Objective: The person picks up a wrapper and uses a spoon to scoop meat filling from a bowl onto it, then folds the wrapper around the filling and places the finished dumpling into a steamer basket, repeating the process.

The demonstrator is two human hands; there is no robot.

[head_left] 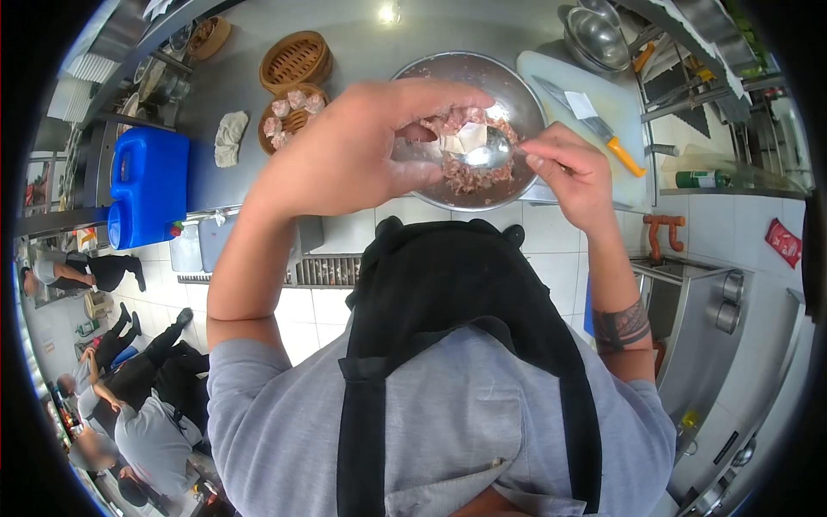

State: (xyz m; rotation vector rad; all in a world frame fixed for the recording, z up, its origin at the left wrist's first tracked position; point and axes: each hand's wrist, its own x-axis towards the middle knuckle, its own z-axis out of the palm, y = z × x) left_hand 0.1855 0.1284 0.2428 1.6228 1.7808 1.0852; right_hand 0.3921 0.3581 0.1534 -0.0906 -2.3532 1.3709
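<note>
Over a steel bowl of minced filling, my left hand is curved with its fingers around some of the filling and a pale wrapper. My right hand pinches the handle of a metal spoon, whose bowl rests at the wrapper. Left of the bowl, a bamboo steamer holds several filled dumplings, partly hidden behind my left hand. An open-slatted bamboo steamer stands just behind it.
A cutting board at the right bears a knife with a yellow handle. Metal bowls stand behind it. A crumpled cloth and a blue jug are at the left. Several people are at the lower left.
</note>
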